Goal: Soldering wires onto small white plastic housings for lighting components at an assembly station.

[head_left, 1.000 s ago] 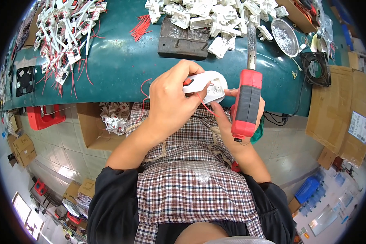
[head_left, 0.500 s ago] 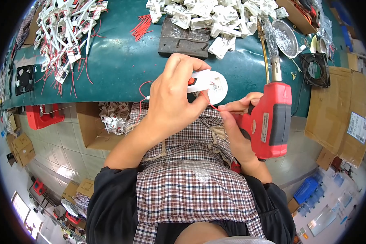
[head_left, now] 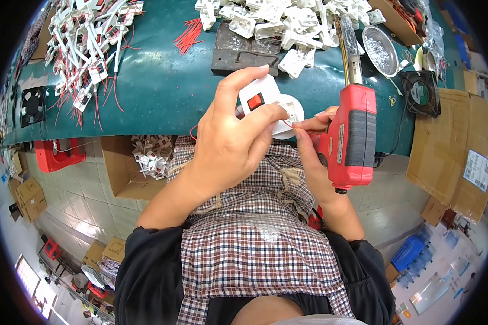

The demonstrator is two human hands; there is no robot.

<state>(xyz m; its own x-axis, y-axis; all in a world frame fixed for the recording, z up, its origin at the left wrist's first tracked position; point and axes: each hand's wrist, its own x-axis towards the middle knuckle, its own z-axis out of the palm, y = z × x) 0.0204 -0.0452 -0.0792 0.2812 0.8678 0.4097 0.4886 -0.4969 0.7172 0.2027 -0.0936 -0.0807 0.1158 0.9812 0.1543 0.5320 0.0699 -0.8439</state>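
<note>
Left fingers (head_left: 237,81) gripping white housing (head_left: 268,88); right fingers (head_left: 310,124) pinching red wire (head_left: 288,124).
Red tool (head_left: 353,135), right carton (head_left: 442,146) bearing printed labels.

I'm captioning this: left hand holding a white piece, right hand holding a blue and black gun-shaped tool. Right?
Only the blue is wrong: the head view shows the right hand holding a red and black gun-shaped tool, the left hand a white piece.
</note>
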